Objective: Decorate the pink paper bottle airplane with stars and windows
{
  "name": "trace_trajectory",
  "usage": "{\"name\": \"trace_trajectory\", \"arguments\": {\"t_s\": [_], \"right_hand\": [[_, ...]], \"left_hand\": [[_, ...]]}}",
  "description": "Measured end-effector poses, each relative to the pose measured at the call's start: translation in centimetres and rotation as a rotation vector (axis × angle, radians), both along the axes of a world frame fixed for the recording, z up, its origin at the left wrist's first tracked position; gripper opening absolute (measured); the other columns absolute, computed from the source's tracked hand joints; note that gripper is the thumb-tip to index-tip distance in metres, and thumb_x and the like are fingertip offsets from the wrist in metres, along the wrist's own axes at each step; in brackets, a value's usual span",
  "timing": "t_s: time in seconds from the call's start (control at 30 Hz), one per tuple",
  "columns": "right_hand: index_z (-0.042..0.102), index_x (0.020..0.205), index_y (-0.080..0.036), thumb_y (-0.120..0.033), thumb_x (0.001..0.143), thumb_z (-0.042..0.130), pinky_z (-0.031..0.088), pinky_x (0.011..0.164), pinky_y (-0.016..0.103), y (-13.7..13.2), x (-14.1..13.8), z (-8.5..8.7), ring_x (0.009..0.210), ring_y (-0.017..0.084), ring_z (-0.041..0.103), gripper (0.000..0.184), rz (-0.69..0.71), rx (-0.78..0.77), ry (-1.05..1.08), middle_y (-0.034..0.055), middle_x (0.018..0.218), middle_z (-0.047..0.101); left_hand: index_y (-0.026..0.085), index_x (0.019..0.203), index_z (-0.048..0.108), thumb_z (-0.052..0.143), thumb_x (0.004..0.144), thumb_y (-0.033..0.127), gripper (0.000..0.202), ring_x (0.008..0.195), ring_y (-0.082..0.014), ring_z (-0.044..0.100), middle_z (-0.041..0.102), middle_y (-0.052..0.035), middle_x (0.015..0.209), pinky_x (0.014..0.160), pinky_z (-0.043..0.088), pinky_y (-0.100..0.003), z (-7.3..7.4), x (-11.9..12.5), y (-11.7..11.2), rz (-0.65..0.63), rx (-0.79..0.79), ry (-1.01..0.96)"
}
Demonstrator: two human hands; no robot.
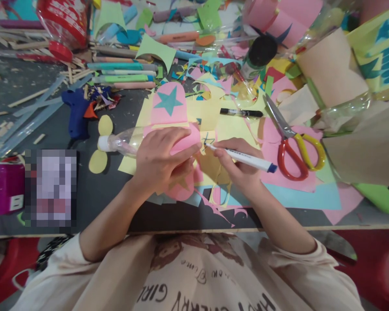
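My right hand pinches a white marker with a blue end, its tip on dark lines drawn on a pale yellow piece at the bottle's base end. My left hand is laid over a clear plastic bottle wrapped in pink paper, gripping it on its side. The white cap points left, with yellow paper ovals beside it. Pink rounded flaps stick out from the bottle; the upper flap bears a teal star. My left hand hides part of the bottle.
Scissors with red and yellow handles lie to the right, near a black marker. A blue glue gun lies left, above a blurred-out rectangle. Paper scraps, several pens and a red-labelled bottle crowd the back.
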State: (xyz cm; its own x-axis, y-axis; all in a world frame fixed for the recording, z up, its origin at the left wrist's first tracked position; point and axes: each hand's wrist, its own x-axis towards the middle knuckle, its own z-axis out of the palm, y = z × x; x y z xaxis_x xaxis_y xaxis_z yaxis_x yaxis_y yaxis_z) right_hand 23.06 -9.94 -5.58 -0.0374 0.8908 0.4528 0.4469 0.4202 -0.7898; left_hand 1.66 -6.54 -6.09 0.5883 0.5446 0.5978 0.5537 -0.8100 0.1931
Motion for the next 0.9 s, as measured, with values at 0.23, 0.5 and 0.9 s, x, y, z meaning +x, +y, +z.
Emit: {"name": "trace_trajectory", "arguments": {"t_s": [0.23, 0.5, 0.9], "right_hand": [[0.071, 0.079, -0.023, -0.026, 0.094, 0.061, 0.058, 0.061, 0.027, -0.04, -0.44, -0.12, 0.064, 0.015, 0.071, 0.019, -0.016, 0.011, -0.05, 0.0008, 0.07, 0.076], [0.072, 0.09, -0.023, -0.041, 0.096, 0.063, 0.056, 0.051, 0.027, -0.55, -0.03, -0.34, 0.057, 0.014, 0.069, 0.021, -0.177, 0.048, 0.103, 0.0019, 0.075, 0.077], [0.074, 0.1, -0.023, -0.04, 0.096, 0.065, 0.065, 0.07, 0.032, 0.1, -0.09, -0.77, 0.078, 0.018, 0.077, 0.02, -0.129, -0.06, 0.124, 0.005, 0.091, 0.081]], "left_hand": [[0.034, 0.125, 0.062, 0.06, 0.094, 0.026, 0.032, 0.116, -0.0259, 0.068, 0.071, -0.0071, 0.126, 0.09, 0.057, -0.044, -0.13, -0.04, -0.09, 0.014, -0.018, -0.01], [0.037, 0.124, 0.062, 0.058, 0.095, 0.026, 0.032, 0.117, -0.0248, 0.068, 0.071, -0.005, 0.127, 0.093, 0.057, -0.043, 0.02, -0.05, -0.13, 0.033, -0.052, 0.02], [0.035, 0.124, 0.063, 0.061, 0.093, 0.026, 0.033, 0.115, -0.0267, 0.069, 0.072, -0.0058, 0.126, 0.094, 0.057, -0.044, -0.22, 0.09, -0.21, 0.029, -0.041, -0.03]]}}
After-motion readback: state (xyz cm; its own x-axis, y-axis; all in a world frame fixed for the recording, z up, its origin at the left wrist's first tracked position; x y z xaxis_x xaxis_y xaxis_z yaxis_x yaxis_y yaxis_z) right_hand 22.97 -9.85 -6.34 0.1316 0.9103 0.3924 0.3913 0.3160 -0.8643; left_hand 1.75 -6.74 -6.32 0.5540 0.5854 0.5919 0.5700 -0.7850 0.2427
